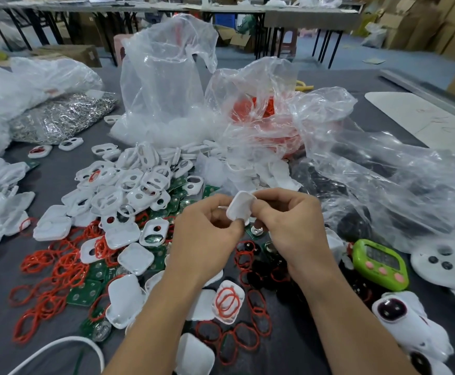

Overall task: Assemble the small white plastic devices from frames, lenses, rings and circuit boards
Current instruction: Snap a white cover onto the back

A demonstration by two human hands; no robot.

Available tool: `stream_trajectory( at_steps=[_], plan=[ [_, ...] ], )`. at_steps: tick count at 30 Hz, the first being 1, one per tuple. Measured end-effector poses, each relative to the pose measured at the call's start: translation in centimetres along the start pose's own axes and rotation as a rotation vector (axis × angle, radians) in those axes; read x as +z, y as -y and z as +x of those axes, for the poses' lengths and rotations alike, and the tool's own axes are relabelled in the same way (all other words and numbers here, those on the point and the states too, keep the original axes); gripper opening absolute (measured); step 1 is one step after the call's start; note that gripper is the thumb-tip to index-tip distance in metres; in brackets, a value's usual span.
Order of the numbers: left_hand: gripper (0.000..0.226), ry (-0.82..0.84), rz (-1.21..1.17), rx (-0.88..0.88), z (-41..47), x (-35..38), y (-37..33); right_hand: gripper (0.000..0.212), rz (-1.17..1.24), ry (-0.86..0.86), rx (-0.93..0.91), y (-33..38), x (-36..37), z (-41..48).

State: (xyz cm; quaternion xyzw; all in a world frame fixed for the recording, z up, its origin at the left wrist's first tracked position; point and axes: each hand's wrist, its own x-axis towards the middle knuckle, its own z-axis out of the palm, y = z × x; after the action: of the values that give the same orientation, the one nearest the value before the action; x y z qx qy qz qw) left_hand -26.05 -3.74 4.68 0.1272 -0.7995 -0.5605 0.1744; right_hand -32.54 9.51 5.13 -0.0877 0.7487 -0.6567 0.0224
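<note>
Both hands hold one small white plastic shell (239, 207) above the table's middle. My left hand (207, 239) pinches its lower left edge and my right hand (291, 226) pinches its upper right edge. A heap of white frames (137, 182) lies behind and left of the hands. Red rings (56, 269) are strewn across the near left, and two rest in a white shell (227, 301) between my forearms. Green circuit boards (85, 292) lie among the rings. Finished white devices with dark lenses (399, 318) sit at the near right.
Clear plastic bags (167, 85) stand behind the heap, one holding red parts (259, 115). A bag of metal clips (64, 117) lies at the far left. At the right lie a green timer (380, 263) and a white controller (448, 266). A white cable (58, 345) curves at the near left.
</note>
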Motion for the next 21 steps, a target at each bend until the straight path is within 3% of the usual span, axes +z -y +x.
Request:
stream_trajectory(
  at_steps=[4,11,18,21],
  plan=[
    [0.017,-0.016,0.023,0.076,-0.2,0.2,-0.2,0.01,-0.188,0.0,-0.152,-0.1,0.0,-0.1],
    [0.021,-0.074,-0.38,-0.218,0.4,0.0,-0.5,0.017,0.051,-0.055,-0.017,-0.2,-0.6,0.6],
    [0.015,-0.151,-0.596,-0.275,0.9,-1.0,-0.4,0.022,-0.26,-0.209,-0.124,-0.3,-1.4,0.8],
    [0.012,-0.226,-0.607,-0.259,1.3,-1.6,-0.4,0.031,-0.485,-0.078,-0.135,-0.5,-1.9,0.7]
  ],
)
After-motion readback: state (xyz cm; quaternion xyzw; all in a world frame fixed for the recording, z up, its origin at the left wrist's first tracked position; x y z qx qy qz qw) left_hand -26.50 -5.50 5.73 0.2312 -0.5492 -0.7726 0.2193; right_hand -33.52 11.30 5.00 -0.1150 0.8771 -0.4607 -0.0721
